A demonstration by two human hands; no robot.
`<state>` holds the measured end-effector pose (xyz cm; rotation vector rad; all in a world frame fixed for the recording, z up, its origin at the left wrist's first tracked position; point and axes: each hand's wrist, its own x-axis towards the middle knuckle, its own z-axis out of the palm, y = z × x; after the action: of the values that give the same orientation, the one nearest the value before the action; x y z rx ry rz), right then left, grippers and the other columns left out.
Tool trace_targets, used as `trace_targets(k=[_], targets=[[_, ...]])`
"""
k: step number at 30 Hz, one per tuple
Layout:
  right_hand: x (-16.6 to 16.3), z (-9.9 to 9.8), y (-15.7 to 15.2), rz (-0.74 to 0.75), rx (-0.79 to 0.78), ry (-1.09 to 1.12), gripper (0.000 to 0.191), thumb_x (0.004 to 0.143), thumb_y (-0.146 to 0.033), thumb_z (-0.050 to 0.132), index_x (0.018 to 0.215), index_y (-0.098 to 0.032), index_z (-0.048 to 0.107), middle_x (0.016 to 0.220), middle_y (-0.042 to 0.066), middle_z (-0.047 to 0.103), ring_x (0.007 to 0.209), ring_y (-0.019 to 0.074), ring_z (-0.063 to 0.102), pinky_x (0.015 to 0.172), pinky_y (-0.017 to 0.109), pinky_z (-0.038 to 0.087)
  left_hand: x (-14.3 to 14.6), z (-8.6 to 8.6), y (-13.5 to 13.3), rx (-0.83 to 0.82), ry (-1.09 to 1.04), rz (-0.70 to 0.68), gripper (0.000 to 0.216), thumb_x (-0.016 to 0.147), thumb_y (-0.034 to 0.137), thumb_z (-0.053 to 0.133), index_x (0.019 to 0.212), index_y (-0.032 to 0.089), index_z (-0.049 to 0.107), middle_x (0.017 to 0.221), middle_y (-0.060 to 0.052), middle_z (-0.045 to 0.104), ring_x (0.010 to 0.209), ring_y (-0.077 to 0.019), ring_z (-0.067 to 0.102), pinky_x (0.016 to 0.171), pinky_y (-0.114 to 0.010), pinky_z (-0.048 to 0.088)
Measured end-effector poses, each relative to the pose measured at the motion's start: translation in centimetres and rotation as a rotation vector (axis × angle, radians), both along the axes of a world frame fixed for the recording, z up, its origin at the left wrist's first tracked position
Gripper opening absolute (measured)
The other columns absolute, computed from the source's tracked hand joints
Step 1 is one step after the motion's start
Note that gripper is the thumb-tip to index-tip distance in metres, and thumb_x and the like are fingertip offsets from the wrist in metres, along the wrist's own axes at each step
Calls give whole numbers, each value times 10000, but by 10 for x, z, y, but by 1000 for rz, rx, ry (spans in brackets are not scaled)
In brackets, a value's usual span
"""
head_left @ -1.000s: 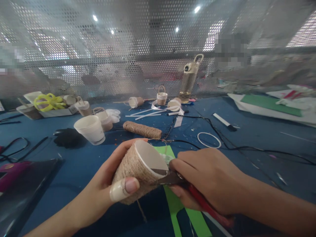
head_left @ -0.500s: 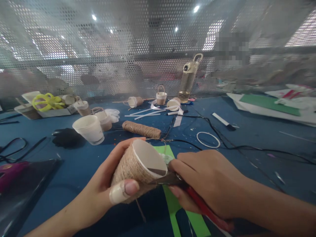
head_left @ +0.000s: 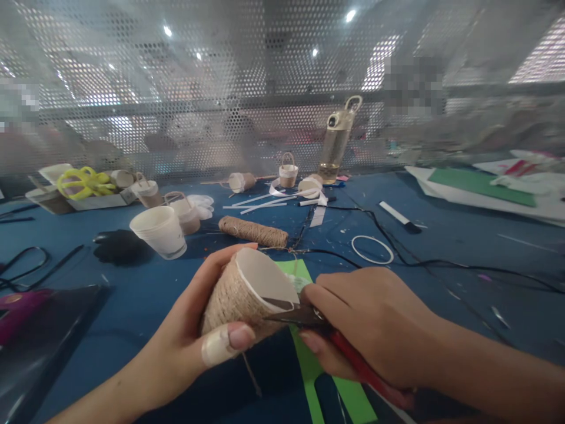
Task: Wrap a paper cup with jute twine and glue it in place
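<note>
My left hand (head_left: 194, 330) is wrapped round a paper cup (head_left: 236, 294) covered in brown twine, its white opening tilted up and toward the right. A pale bandage or tape circles the thumb. In my right hand (head_left: 375, 324) are red-handled scissors (head_left: 353, 353), with their blades parted at the cup's rim, one inside the cup and one outside. A loose twine end hangs below the cup. Under the hands lies a bright green sheet (head_left: 304, 353) with cut-out openings. Behind the cup rests a roll of twine (head_left: 252, 231).
A white paper cup (head_left: 158, 229), small twine baskets (head_left: 288, 171) and a black glove-like bundle (head_left: 119, 246) stand or lie on the blue table. A water bottle (head_left: 336, 144) is at the back. Right of centre are a white ring (head_left: 372, 249) and black cable (head_left: 441, 262).
The cup has turned slightly in my left hand, which has shifted a little to the right. The scissors stay at the rim, with their blades slightly closer together.
</note>
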<state>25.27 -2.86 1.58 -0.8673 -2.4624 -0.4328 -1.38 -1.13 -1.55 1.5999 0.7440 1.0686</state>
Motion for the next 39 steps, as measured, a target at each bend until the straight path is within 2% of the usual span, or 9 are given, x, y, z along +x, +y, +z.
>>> trace_targets(k=[5, 9, 12, 17, 22, 26, 30, 35, 39], targets=[[0, -1, -2, -19, -60, 29, 237, 958, -383, 490, 770, -248, 540, 632, -32, 546, 519, 160, 419, 515, 320, 231, 0, 2, -1, -6, 12, -34, 609, 908, 573, 818, 1476, 503, 609, 1363, 41, 654, 1228, -256, 626, 1055, -282, 549], [-1, -1, 1, -37, -56, 38, 200, 929, -376, 544, 792, -235, 582, 668, -28, 559, 562, 161, 442, 537, 317, 259, 1, 2, 0, 58, 8, -8, 578, 928, 529, 808, 1474, 506, 619, 1372, 48, 646, 1188, -231, 639, 997, -244, 565], [-2, -2, 5, -38, -24, 25, 228, 933, -398, 556, 822, -214, 635, 702, -2, 601, 604, 177, 501, 563, 324, 296, 1, 2, 1, 72, 28, 29, 565, 928, 503, 812, 1464, 495, 633, 1350, 41, 654, 1188, -249, 638, 993, -270, 578], [0, -3, 8, -27, 30, 3, 323, 1015, -415, 503, 862, -191, 678, 711, 21, 621, 614, 197, 541, 566, 335, 317, 1, 2, 1, 27, -6, 20, 581, 913, 507, 827, 1463, 461, 647, 1365, 16, 666, 1166, -262, 644, 967, -286, 590], [3, -3, 10, -11, 55, -15, 410, 1069, -461, 453, 887, -182, 692, 715, 34, 632, 613, 201, 551, 564, 337, 308, 2, 3, 1, -103, -40, -38, 590, 886, 629, 816, 1425, 420, 692, 1226, -8, 718, 1058, -250, 680, 873, -275, 614], [3, -6, 11, 24, 36, -6, 476, 1096, -468, 395, 856, -180, 689, 689, 21, 621, 597, 188, 559, 556, 326, 334, 3, 3, 2, -165, -30, -37, 586, 892, 616, 820, 1429, 426, 684, 1204, -6, 717, 981, -215, 672, 834, -259, 614], [3, -5, 11, 29, 53, -5, 502, 1113, -466, 365, 873, -171, 693, 693, 24, 636, 592, 187, 570, 554, 321, 350, 4, 3, 2, -129, -60, -45, 540, 896, 580, 834, 1400, 433, 707, 1221, 14, 721, 1061, -217, 672, 887, -233, 598], [3, -2, 9, 32, 90, -20, 528, 1141, -440, 317, 809, -195, 646, 621, -2, 581, 529, 169, 505, 519, 327, 282, 4, 4, 2, -81, -56, -43, 550, 897, 593, 830, 1415, 471, 692, 1261, 33, 717, 1090, -225, 682, 919, -245, 608], [2, -4, 8, 31, 103, -8, 513, 1137, -476, 341, 846, -195, 656, 621, -3, 587, 531, 174, 512, 517, 329, 274, 4, 4, 3, -65, -50, -35, 552, 884, 597, 839, 1408, 487, 703, 1281, 41, 717, 1134, -238, 684, 932, -242, 614]])
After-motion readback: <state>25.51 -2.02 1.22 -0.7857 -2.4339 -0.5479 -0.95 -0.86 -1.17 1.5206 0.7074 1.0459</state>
